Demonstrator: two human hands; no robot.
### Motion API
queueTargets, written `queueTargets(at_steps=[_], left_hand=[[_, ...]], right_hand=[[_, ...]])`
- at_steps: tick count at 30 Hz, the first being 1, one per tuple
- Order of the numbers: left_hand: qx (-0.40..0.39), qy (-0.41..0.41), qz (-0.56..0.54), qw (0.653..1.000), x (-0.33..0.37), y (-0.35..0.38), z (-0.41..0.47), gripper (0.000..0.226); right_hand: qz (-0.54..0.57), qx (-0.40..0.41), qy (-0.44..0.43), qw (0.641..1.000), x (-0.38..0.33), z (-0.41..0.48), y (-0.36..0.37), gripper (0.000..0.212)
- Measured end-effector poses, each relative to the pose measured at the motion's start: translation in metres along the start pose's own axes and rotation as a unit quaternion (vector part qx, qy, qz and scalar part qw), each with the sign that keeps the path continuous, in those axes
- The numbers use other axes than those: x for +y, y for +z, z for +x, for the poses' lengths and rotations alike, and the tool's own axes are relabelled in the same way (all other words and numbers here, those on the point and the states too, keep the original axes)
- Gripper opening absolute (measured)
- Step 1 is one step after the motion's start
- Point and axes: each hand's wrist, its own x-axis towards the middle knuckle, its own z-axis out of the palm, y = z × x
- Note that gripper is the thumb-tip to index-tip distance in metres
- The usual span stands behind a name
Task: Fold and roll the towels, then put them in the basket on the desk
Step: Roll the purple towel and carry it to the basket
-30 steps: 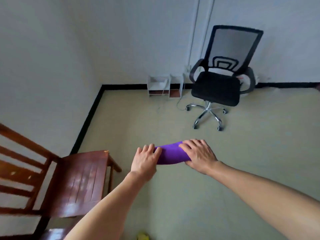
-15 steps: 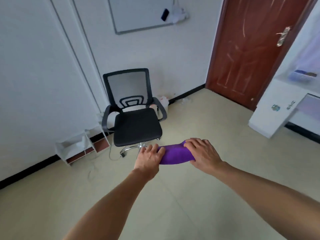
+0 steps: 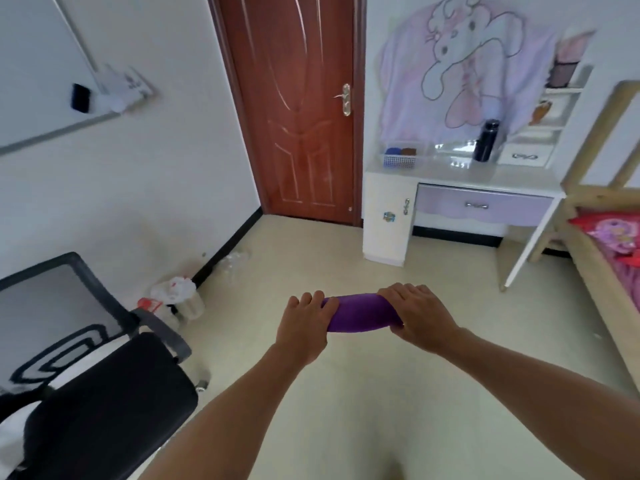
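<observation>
Aloft: towel (image 3: pixel 362 312), left hand (image 3: pixel 304 327), right hand (image 3: pixel 420 317)

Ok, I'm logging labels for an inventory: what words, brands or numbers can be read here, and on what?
None can be read.
Papers on the whiteboard: blurred marks, unreadable.
Sticker on the desk: too small.
Hanging cloth: cartoon drawing, no words showing.
Black bottle: no label legible.
Purple towel: plain, no tag showing.

Head view (the only one, wide-angle): worn on your head, it looks forward and down over the near floor (image 3: pixel 346 393) toward the far door (image 3: pixel 301 116) and, far right, the desk (image 3: pixel 485 178).
</observation>
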Motion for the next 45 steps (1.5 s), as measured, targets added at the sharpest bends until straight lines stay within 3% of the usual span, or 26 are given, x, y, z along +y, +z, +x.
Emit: queueTargets(at_steps=[15,29,38,45], left_hand=[[0.012,0.025,-0.033,0.999,-0.029,0.022,0.356,0.045],[0.023,0.100,-0.042,0.994,-0.083,0.054,0.701,0.046],[0.014,0.126,-0.056,0.990,-0.064,0.089,0.871,0.043],[-0.012,0.092,-0.087,0.992,-0.035,0.116,1.001,0.049]], right_hand=[[-0.011,0.031,0.048,0.998,0.260,0.205,0.051,0.060],[-0.019,0.038,0.137,0.990,0.490,0.410,0.123,0.056],[0.014,0.029,0.142,0.989,0.635,0.481,0.169,0.062],[0.049,0.022,0.164,0.985,0.760,0.532,0.206,0.061]])
